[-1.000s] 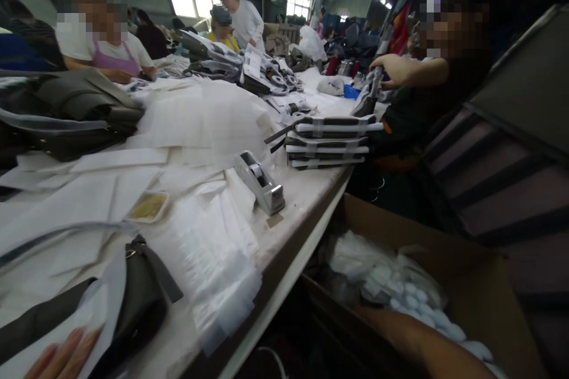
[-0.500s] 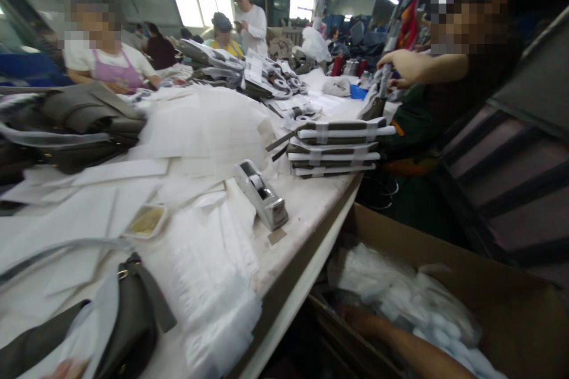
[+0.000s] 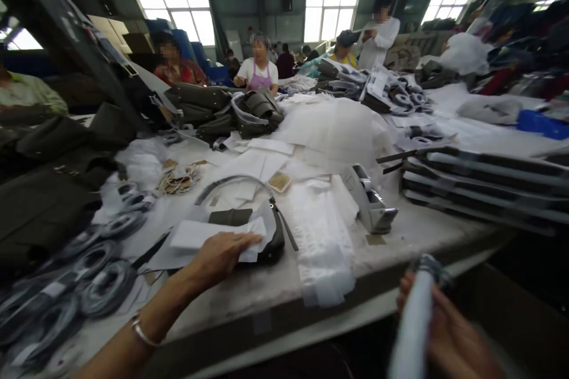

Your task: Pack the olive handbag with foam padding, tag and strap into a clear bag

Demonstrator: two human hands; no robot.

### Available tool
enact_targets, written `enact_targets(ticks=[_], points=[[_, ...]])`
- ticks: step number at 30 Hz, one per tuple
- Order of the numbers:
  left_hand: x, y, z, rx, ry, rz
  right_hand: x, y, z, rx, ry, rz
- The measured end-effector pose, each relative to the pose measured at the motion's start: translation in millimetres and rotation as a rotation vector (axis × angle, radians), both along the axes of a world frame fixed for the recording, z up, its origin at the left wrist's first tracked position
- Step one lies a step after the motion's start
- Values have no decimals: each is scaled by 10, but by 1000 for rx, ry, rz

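My left hand (image 3: 227,250) lies flat, fingers stretched, on white paper (image 3: 191,237) that covers part of a dark olive handbag (image 3: 276,235). The bag's wrapped handle (image 3: 240,179) arches up behind it. Over the table's front edge at the right, my right hand (image 3: 457,331) is closed around a long white roll (image 3: 413,323), which looks wrapped in clear plastic. This roll is blurred, so its exact kind is unclear. Flat clear plastic bags (image 3: 320,243) hang slightly over the table edge between my hands. Beside them stands a grey tape dispenser (image 3: 371,204).
Wrapped flat olive bags are stacked (image 3: 484,189) at the right. Coiled wrapped straps (image 3: 109,278) and dark bags (image 3: 44,207) crowd the left. White foam sheets (image 3: 338,124) pile up mid-table, near a small tray (image 3: 279,182). Several people work across the table.
The view has swung left and up from the box beside the table. My right hand has come up from that box with the white roll; my left hand now shows on the paper.
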State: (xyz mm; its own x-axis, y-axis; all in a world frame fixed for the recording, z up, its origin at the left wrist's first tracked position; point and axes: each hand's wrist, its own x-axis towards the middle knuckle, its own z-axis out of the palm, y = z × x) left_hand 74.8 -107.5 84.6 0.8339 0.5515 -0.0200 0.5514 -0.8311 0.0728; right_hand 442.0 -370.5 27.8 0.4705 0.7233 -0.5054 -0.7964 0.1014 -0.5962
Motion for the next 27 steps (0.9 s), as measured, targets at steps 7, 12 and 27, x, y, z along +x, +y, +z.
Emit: enact_targets(ticks=[7,12,27], points=[[58,164,292,-105,100,-49,-2256,948,-23,7,243,202],[90,281,353,-103,139,-147,-2747,1557,86,-16,179,278],[57,-140,-152,8,-30,13,-2663,1881,-12,-236,-115,630]])
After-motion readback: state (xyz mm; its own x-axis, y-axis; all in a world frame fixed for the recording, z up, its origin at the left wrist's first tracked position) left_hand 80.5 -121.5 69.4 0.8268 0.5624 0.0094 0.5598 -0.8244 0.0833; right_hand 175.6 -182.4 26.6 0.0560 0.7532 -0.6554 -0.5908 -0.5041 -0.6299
